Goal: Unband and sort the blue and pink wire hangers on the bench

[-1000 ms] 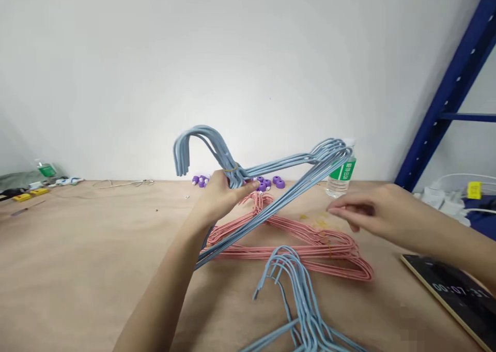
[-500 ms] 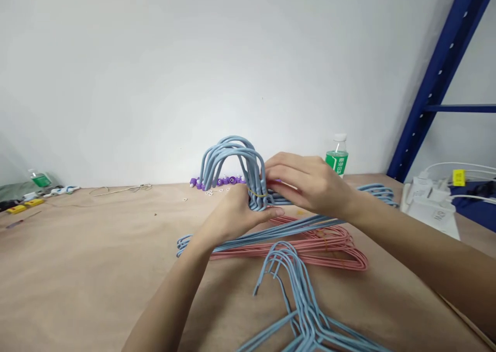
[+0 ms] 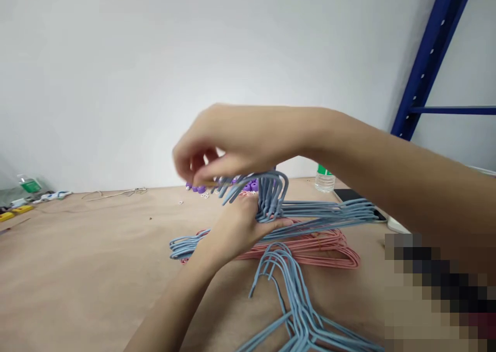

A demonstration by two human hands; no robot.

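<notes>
My left hand is wrapped round the necks of a bundle of blue wire hangers, thumb in front. Their hooks stick up above this hand and bend to the left. Over the hook tips is my right hand, blurred, with its fingers curled and pinched. A thin yellowish rubber band shows at its fingertips, partly hidden. Pink hangers lie on the table just beneath the held bundle. Closer to me rests a second group of blue hangers, hooks pointing away from me.
Purple pieces and small white rings lie near the wall. A water bottle and a dark phone-like slab are behind my right arm. A blue metal rack rises at right. Cord and small items lie far left.
My right hand has moved left and up, from beside the hanger necks to over the hook tips. The yellow band has left the necks. My left hand keeps its hold.
</notes>
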